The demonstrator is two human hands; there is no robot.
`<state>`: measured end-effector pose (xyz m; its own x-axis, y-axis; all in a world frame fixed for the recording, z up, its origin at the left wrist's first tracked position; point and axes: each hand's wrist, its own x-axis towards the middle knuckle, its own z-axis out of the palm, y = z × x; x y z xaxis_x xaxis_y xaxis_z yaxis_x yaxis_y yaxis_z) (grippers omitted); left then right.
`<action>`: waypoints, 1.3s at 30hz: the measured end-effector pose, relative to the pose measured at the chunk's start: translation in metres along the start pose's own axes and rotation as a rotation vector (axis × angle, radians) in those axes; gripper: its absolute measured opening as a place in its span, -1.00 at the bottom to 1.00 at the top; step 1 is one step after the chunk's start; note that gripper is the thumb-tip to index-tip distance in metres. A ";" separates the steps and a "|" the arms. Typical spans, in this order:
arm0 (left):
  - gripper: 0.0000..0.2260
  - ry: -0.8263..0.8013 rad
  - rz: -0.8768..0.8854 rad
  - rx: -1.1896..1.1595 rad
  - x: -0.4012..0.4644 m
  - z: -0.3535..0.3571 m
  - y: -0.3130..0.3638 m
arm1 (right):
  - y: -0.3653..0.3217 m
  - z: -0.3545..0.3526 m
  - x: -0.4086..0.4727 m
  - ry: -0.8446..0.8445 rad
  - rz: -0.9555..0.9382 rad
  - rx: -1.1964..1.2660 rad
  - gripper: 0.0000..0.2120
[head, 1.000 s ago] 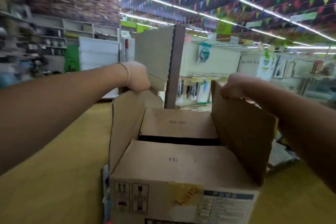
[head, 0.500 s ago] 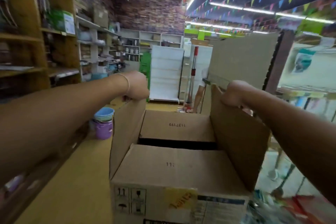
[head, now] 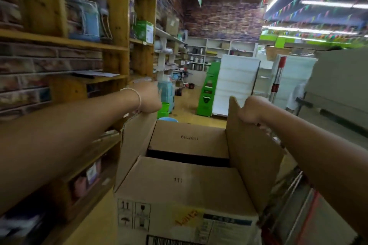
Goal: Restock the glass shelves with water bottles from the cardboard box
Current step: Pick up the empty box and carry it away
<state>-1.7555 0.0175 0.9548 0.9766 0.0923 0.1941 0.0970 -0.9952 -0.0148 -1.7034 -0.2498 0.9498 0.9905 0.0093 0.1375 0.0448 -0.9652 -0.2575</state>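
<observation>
The cardboard box (head: 187, 191) rides right below the head camera, inner flaps almost shut (no bottles visible). The left hand (head: 148, 97) clenches the left flap's top edge, the right hand (head: 252, 110) clamps the right flap; wooden shelving (head: 119, 45) runs along the left.

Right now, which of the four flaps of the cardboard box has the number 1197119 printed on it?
It is the far flap, folded flat inward between the two upright side flaps. The near flap shows only a few blurred digits; the side flaps show no number.
</observation>
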 end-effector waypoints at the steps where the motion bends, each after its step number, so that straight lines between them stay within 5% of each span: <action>1: -0.87 0.005 -0.021 -0.029 -0.001 0.000 -0.010 | -0.013 0.003 0.006 0.004 -0.020 -0.012 -0.58; 13: -0.81 0.056 -0.190 -0.058 0.082 0.044 -0.103 | -0.110 0.055 0.111 -0.078 -0.146 -0.052 -0.69; 26: -0.76 0.019 -0.205 -0.063 0.295 0.086 -0.151 | -0.163 0.105 0.328 -0.090 -0.122 0.064 -0.82; 39: -0.71 0.016 -0.169 -0.140 0.492 0.167 -0.240 | -0.249 0.192 0.529 -0.106 -0.084 0.045 -0.74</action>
<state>-1.2661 0.3071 0.8900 0.9453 0.2592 0.1983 0.2308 -0.9606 0.1550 -1.1656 0.0454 0.9029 0.9911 0.1195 0.0590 0.1316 -0.9472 -0.2922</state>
